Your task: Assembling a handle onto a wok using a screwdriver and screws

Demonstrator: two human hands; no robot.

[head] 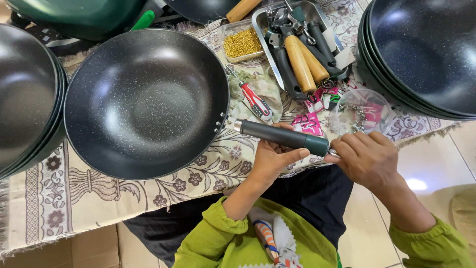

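Surface: floral-patterned cloth point(148, 191) spread low over a tiled floor point(369, 213); I look straight down on it from the head camera.
Main pan: black speckled wok point(146, 101) sits on the cloth in the middle-left, hollow side up, with two rivets on its rim facing the handle.
Handle: dark green pan handle point(280, 135) lies almost level, its metal-capped end just beside the wok's riveted rim; I cannot tell whether the two touch.
Left hand: my left hand point(272, 159) is wrapped around the handle from below, thumb along its near side, gripping it.
Right hand: my right hand point(367, 156) is closed at the handle's far end, fingers pinched on something small and metallic there; what it is, I cannot make out.
Screwdriver: red and white screwdriver point(253, 99) lies on the cloth between the wok and the tray, untouched.
Tray: metal tray point(263, 22) above the hands holds wooden and black spare handles.
Gold parts: clear box of small gold pieces point(242, 43) just beside the tray's left edge.
Bowl: clear plastic bowl point(359, 111) with small metal bits, near my right hand.
Stacks: stacked dark pans at the left edge point(25, 94) and another stack at the upper right point(421, 49).
Clothing: lime-green sleeves point(213, 233) and dark lap at the bottom.
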